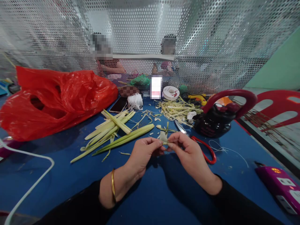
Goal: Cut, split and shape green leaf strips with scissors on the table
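Observation:
Between my fingertips is a small folded piece of pale green leaf point(163, 137), pinched from both sides above the blue table. My left hand point(144, 153), with a gold bangle at the wrist, grips its left edge. From the other side my right hand point(187, 150) pinches it between thumb and fingers. Just beyond my left hand lie long pale green leaf strips point(112, 131), heaped loosely, with one longer green stalk point(131, 137) nearest me. Red-handled scissors point(208, 151) rest beside my right hand, their blades partly showing.
A red plastic bag point(58, 100) fills the left. Behind my hands are white string point(135, 101), a phone point(118, 104), a ribbon spool point(171, 92) and shredded trimmings point(174, 109). A black pot with red handle point(213, 122) stands right, a purple power strip point(278, 184) nearer me.

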A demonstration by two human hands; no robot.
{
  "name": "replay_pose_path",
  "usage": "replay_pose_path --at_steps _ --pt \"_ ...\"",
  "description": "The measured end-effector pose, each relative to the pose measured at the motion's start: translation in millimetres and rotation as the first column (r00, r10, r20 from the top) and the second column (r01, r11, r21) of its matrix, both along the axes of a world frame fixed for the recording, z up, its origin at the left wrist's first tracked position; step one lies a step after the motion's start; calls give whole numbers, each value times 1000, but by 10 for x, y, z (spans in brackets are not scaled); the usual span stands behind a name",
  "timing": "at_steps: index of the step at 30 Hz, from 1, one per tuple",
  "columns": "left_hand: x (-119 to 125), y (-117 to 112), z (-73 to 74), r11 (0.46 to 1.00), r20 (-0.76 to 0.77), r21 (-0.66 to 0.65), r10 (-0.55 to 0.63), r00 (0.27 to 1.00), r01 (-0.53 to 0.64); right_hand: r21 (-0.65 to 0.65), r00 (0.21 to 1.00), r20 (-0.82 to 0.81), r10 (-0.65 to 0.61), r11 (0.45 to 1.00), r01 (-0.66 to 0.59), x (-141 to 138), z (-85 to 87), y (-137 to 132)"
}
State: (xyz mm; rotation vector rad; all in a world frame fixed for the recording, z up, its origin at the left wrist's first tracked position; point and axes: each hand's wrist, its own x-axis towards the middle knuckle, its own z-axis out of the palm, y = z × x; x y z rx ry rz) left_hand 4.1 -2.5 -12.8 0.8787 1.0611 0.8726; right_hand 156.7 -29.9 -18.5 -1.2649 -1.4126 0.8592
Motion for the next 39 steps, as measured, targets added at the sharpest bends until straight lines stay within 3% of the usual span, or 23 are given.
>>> replay_pose_path --at_steps 5,8,17,25,30,34,39 --pt "-21 2 12 999 37 -37 -25 999 27 224 966 258 -10 973 -50 19 24 -14" --pt "-15 -5 24 997 37 -55 -44 998 46 267 947 322 2 959 -93 17 27 -17" --pt "-7 -28 5 996 53 -67 -61 997 64 67 991 135 18 997 -28 -12 -6 -11" --pt "24 -39 59 998 -22 69 10 1000 -8 74 970 241 -24 997 6 -8 -9 -16" --pt "27 -33 83 987 -84 162 8 996 6 55 969 246 -20 998 7 5 -15 -1" --pt "13 -15 43 999 -66 52 1 998 3 144 961 275 2 989 -43 12 -18 8" --pt "-14 2 6 991 84 -135 -16 996 27 200 951 309 10 977 -75 21 -23 8"
